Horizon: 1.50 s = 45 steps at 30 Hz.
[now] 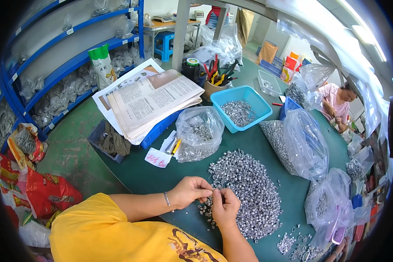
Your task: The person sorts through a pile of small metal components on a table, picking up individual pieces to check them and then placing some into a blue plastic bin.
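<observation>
My left hand (189, 192) and my right hand (225, 207) meet fingertip to fingertip at the near edge of a broad pile of small silver metal pieces (253, 192). Thumb and fingers of both hands are pinched together. Whatever lies between them is too small or too hidden to name. Behind the left hand, a clear plastic bag (200, 134) holds more small metal parts. Past it, a light-blue plastic basin (242, 108) contains further silver pieces. A bigger clear bag (294, 142), filled with similar parts, leans to the right of the pile.
Newspapers (150, 102) are stacked at the left, near a pot of pliers (216, 87). A handwritten paper slip (157, 157) lies beside the clear bag. Smaller rings (286, 243) are scattered at the near right. Another person (336, 102) sits at the far right. Blue shelves (74, 61) stand left.
</observation>
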{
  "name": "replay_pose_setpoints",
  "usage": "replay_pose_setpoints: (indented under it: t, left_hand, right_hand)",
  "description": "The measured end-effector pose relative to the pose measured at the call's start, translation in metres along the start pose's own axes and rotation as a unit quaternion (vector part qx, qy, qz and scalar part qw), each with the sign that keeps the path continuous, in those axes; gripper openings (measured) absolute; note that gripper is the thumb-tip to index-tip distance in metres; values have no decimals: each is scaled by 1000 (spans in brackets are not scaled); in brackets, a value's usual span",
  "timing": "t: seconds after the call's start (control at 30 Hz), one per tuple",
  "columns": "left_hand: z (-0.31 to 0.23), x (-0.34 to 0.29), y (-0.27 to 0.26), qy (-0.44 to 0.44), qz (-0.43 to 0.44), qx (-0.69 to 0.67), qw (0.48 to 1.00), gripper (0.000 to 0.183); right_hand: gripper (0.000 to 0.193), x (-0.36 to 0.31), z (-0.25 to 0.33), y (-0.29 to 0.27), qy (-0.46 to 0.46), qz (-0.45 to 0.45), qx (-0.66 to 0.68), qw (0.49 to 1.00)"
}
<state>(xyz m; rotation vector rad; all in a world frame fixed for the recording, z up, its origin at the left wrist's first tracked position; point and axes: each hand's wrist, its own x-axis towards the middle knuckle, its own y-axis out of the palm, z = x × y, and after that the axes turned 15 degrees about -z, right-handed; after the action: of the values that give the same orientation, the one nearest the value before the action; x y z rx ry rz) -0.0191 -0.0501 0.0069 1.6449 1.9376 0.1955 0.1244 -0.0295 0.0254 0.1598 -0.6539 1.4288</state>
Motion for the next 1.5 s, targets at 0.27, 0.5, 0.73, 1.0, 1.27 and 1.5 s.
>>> replay_pose_setpoints:
  t: [0.27,0.5,0.73,1.0,1.27,1.5]
  left_hand:
    - [-1,4,-2,1,13,46,999,8]
    - [-4,8,-1,-99,145,71,982,19]
    - [-6,7,0,198,140,284,928,23]
    - [-18,15,13,335,147,354,861,18]
    - [-13,20,7,379,146,347,846,19]
    - [2,29,0,444,176,330,814,20]
  right_hand:
    - [21,3,-4,-1,143,30,54,988]
    - [11,6,-9,-6,-47,24,-15,998]
    - [10,12,-2,-12,-182,27,-103,978]
    - [17,14,-5,-14,8,51,-16,999]
    - [19,9,-14,-5,65,1,58,996]
    - [27,12,-16,-10,11,52,-14,998]
